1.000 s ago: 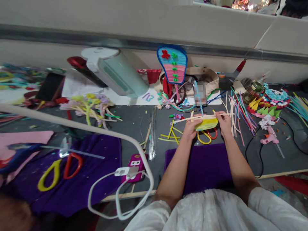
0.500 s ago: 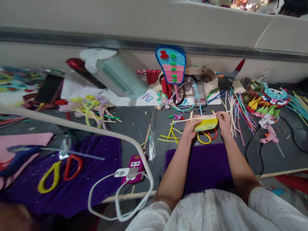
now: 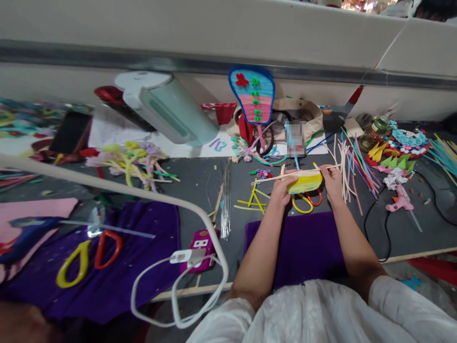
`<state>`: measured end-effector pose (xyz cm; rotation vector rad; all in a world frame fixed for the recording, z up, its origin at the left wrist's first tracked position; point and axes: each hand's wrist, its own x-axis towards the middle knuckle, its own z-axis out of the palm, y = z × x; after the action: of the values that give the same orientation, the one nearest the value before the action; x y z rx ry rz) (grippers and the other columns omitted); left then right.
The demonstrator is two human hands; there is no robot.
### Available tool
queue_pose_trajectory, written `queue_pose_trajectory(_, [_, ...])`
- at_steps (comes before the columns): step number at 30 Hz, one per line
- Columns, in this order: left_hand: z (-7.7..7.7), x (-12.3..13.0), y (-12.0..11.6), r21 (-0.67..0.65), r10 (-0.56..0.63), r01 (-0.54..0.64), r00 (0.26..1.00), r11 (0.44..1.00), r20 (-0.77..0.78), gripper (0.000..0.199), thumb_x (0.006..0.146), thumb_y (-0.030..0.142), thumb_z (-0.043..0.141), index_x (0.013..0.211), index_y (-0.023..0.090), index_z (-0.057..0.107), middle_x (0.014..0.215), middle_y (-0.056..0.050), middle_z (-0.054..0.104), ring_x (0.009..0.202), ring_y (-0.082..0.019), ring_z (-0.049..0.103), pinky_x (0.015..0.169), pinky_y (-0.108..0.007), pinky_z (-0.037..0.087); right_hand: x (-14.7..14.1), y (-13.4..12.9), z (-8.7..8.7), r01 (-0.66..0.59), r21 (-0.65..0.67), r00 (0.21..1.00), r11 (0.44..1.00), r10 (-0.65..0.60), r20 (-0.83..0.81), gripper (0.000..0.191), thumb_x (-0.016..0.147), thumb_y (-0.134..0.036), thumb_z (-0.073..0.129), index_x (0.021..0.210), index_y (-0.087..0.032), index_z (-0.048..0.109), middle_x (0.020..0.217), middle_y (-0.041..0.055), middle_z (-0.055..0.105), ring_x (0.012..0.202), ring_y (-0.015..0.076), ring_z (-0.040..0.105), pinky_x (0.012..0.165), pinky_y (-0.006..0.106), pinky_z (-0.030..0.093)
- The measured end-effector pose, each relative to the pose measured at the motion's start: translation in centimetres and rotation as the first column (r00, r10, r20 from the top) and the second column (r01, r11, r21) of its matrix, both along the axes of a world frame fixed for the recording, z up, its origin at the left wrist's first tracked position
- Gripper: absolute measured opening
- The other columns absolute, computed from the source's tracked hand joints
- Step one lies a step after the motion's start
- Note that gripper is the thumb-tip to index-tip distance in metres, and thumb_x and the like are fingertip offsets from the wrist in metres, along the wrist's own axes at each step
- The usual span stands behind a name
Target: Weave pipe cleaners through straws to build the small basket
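Observation:
A flat yellow craft piece (image 3: 307,183), covered in rows of what look like pipe cleaners with a light-blue lower edge, is held above the table between both hands. My left hand (image 3: 282,188) grips its left end, fingers partly hidden behind it. Along the top edge runs a pale pipe cleaner (image 3: 268,179), sticking out to the left. My right hand (image 3: 332,182) pinches that pale strip at the right corner. Just below the piece, scissors (image 3: 303,205) with yellow and red handles lie partly covered. Yellow pipe cleaner pieces (image 3: 254,195) and small beads (image 3: 263,173) are left of my hands.
A blue-and-pink paddle-shaped craft (image 3: 264,90) stands behind. To the right are loose pipe cleaners (image 3: 360,164) and a pink glue gun (image 3: 400,200). A mint jug (image 3: 178,112), a purple power strip (image 3: 200,243) with a white cable, and more scissors (image 3: 76,267) are on the left.
Almost nothing differs. Both hands keep hold of the yellow piece, which appears slightly shifted and tilted; the camera view has moved a little.

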<state>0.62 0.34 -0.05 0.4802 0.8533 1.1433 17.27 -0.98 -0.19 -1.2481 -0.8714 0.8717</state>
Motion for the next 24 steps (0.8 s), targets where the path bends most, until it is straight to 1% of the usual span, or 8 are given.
queue_pose_trajectory(4, [0.13, 0.03, -0.04, 0.003, 0.005, -0.005, 1.0, 1.0, 0.002, 0.042, 0.043, 0.019, 0.085, 0.082, 0.014, 0.07, 0.081, -0.007, 0.075, 0.073, -0.023, 0.069, 0.076, -0.038, 0.053, 0.05, 0.01, 0.08, 0.014, -0.015, 1.0, 1.0, -0.014, 0.023, 0.029, 0.076, -0.048, 0.064, 0.08, -0.019, 0.064, 0.074, 0.0008, 0.064, 0.068, 0.0143, 0.056, 0.065, 0.027, 0.046])
queue_pose_trajectory(8, [0.0, 0.04, 0.03, 0.014, 0.01, -0.01, 1.0, 1.0, 0.014, 0.043, 0.042, 0.019, 0.086, 0.081, 0.014, 0.07, 0.082, -0.007, 0.075, 0.074, -0.023, 0.07, 0.076, -0.038, 0.053, 0.15, -0.09, 0.18, -0.022, 0.017, 0.999, 1.0, 0.021, 0.026, 0.024, 0.075, -0.042, 0.066, 0.084, -0.019, 0.066, 0.077, 0.0009, 0.065, 0.07, 0.0145, 0.058, 0.067, 0.027, 0.047])
queue_pose_trajectory(12, [-0.18, 0.1, 0.06, 0.003, 0.025, -0.025, 1.0, 1.0, -0.005, 0.045, 0.041, 0.02, 0.088, 0.082, 0.014, 0.071, 0.08, -0.007, 0.075, 0.071, -0.022, 0.069, 0.074, -0.037, 0.054, 0.35, -0.19, 0.16, -0.032, 0.028, 0.987, 0.999, 0.027, 0.158, 0.02, 0.076, -0.038, 0.065, 0.085, -0.02, 0.066, 0.08, 0.002, 0.066, 0.074, 0.0162, 0.059, 0.07, 0.028, 0.048])
queue_pose_trajectory(15, [-0.21, 0.23, 0.03, -0.006, 0.044, -0.045, 0.999, 0.999, -0.031, 0.045, 0.039, 0.021, 0.088, 0.081, 0.014, 0.07, 0.077, -0.006, 0.074, 0.069, -0.021, 0.068, 0.072, -0.036, 0.053, 0.49, -0.15, -0.09, -0.018, 0.043, 0.965, 0.999, 0.006, 0.262, 0.02, 0.078, -0.038, 0.064, 0.087, -0.02, 0.067, 0.087, 0.0041, 0.068, 0.08, 0.0179, 0.061, 0.074, 0.03, 0.049])
queue_pose_trajectory(20, [-0.13, 0.46, -0.06, -0.025, 0.057, -0.058, 0.997, 0.998, -0.044, 0.043, 0.04, 0.021, 0.087, 0.079, 0.014, 0.071, 0.075, -0.005, 0.074, 0.065, -0.021, 0.067, 0.069, -0.035, 0.053, 0.45, -0.1, -0.43, -0.053, 0.081, 0.932, 0.995, 0.02, 0.361, 0.018, 0.081, -0.035, 0.062, 0.089, -0.021, 0.069, 0.098, 0.0055, 0.067, 0.086, 0.0186, 0.062, 0.081, 0.032, 0.049])
queue_pose_trajectory(22, [-0.22, 0.52, -0.06, -0.025, 0.055, -0.056, 0.998, 0.998, -0.038, 0.043, 0.04, 0.021, 0.086, 0.079, 0.014, 0.071, 0.075, -0.006, 0.073, 0.066, -0.021, 0.067, 0.07, -0.035, 0.053, 0.35, -0.23, -0.22, -0.054, 0.092, 0.905, 0.994, 0.01, 0.426, 0.016, 0.083, -0.033, 0.06, 0.089, -0.022, 0.07, 0.1, 0.0061, 0.067, 0.091, 0.0199, 0.061, 0.086, 0.034, 0.048])
queue_pose_trajectory(24, [-0.41, 0.57, -0.06, -0.023, 0.051, -0.052, 0.998, 0.998, -0.041, 0.043, 0.04, 0.02, 0.086, 0.079, 0.013, 0.071, 0.074, -0.006, 0.073, 0.066, -0.02, 0.067, 0.07, -0.035, 0.053, 0.22, -0.44, 0.17, -0.043, 0.102, 0.859, 0.994, -0.016, 0.512, 0.015, 0.084, -0.032, 0.06, 0.088, -0.022, 0.07, 0.102, 0.0073, 0.066, 0.099, 0.022, 0.06, 0.093, 0.037, 0.046])
